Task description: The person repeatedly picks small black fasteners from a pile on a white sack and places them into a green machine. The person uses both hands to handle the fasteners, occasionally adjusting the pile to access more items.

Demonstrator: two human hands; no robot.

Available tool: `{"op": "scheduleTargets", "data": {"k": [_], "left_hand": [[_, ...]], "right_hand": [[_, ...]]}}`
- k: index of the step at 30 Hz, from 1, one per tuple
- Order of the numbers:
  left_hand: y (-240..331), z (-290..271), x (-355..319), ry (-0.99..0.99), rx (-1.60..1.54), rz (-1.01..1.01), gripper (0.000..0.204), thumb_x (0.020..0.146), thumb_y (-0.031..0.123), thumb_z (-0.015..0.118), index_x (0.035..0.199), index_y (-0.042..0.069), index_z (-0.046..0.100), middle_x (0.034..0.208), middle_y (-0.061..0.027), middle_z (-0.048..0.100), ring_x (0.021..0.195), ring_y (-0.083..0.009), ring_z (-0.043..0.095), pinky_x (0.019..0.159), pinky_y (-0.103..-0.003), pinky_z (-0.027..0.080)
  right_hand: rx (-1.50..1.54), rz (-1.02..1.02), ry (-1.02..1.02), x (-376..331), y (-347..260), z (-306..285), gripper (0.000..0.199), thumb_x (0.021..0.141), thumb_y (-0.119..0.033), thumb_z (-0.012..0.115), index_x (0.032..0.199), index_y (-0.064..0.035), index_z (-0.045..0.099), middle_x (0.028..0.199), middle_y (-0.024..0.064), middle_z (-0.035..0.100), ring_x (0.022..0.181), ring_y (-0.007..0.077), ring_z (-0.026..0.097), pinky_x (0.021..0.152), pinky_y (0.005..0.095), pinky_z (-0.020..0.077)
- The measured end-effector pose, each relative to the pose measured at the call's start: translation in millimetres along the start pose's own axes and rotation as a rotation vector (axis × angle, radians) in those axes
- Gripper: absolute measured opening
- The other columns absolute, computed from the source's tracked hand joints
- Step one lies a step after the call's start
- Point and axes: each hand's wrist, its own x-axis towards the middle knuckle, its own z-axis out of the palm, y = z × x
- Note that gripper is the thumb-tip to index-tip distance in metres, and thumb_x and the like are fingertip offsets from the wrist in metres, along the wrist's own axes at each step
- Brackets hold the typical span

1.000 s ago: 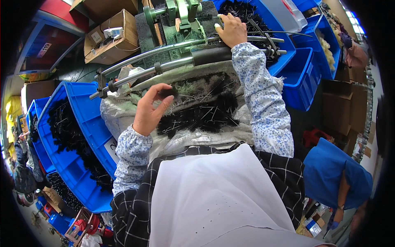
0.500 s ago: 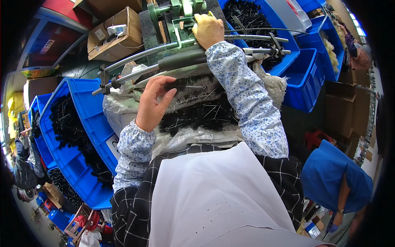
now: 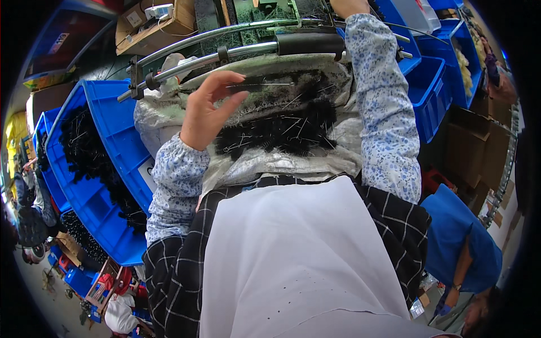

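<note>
Pinching a thin black pin from the pile on our lap.
Our left hand (image 3: 205,112) nips the pin (image 3: 256,85), long axis left-right, just above the pile (image 3: 282,127). Blue bin (image 3: 107,163) left holds more. Farther: right hand (image 3: 346,5) reaches the green machine (image 3: 265,11), grip cut off, can't tell; brown cardboard box (image 3: 155,25), white label.

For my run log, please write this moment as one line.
left hand: pinching thin black pin | right hand: up at green machine, mostly cut off | pile of black pins: on grey sheet | blue bin: at left
</note>
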Motion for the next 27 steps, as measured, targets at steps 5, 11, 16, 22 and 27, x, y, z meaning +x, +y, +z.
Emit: {"op": "scheduleTargets", "data": {"k": [5, 11, 16, 22, 27], "left_hand": [[3, 15, 3, -0.051, -0.008, -0.01, 0.028, 0.081, -0.001, 0.063, 0.107, 0.001, 0.053, 0.102, -0.0052, 0.06, 0.09, -0.0111, 0.06, 0.084, -0.026, 0.048], [-9, 48, 21, 0.077, 0.014, 0.079, 0.027, 0.08, -0.002, 0.063, 0.105, 0.001, 0.054, 0.103, -0.0072, 0.06, 0.088, -0.0125, 0.06, 0.081, -0.026, 0.049], [-13, 49, 25, 0.124, 0.057, 0.172, 0.028, 0.078, -0.005, 0.062, 0.105, 0.001, 0.055, 0.105, -0.0088, 0.058, 0.094, -0.0159, 0.06, 0.079, -0.026, 0.05], [2, 40, 3, -0.266, 0.391, 0.061, 0.045, 0.078, 0.009, 0.068, 0.118, 0.009, 0.049, 0.107, -0.0125, 0.053, 0.096, -0.0248, 0.057, 0.082, -0.034, 0.048], [-31, 54, -17, -0.731, 0.543, -0.078, 0.036, 0.081, 0.022, 0.064, 0.113, 0.009, 0.054, 0.105, -0.0183, 0.052, 0.092, -0.0346, 0.056, 0.081, -0.039, 0.047]], "right_hand": [[-0.083, -0.118, -0.047, 4, 16, -47, 0.017, 0.081, -0.024, 0.055, 0.088, -0.0173, 0.069, 0.083, 0.0101, 0.064, 0.085, 0.0297, 0.061, 0.074, 0.0407, 0.0481], [0.363, -0.094, -0.225, -86, -40, -84, 0.026, 0.082, -0.025, 0.057, 0.103, -0.0102, 0.06, 0.082, 0.0106, 0.063, 0.081, 0.0255, 0.063, 0.072, 0.036, 0.0505], [0.81, -0.148, -0.485, -147, -102, -91, 0.034, 0.08, -0.01, 0.061, 0.113, -0.0016, 0.056, 0.099, 0.0163, 0.063, 0.091, 0.0288, 0.062, 0.079, 0.0335, 0.0483], [0.184, -0.109, 0.204, -71, -57, -41, 0.019, 0.082, -0.014, 0.059, 0.099, -0.015, 0.067, 0.08, 0.006, 0.065, 0.074, 0.0212, 0.064, 0.065, 0.035, 0.0516], [-0.01, -0.089, 0.137, -30, -43, -4, 0.021, 0.084, -0.02, 0.057, 0.103, -0.017, 0.065, 0.083, 0.0033, 0.063, 0.077, 0.0236, 0.062, 0.074, 0.0368, 0.0506]]}}
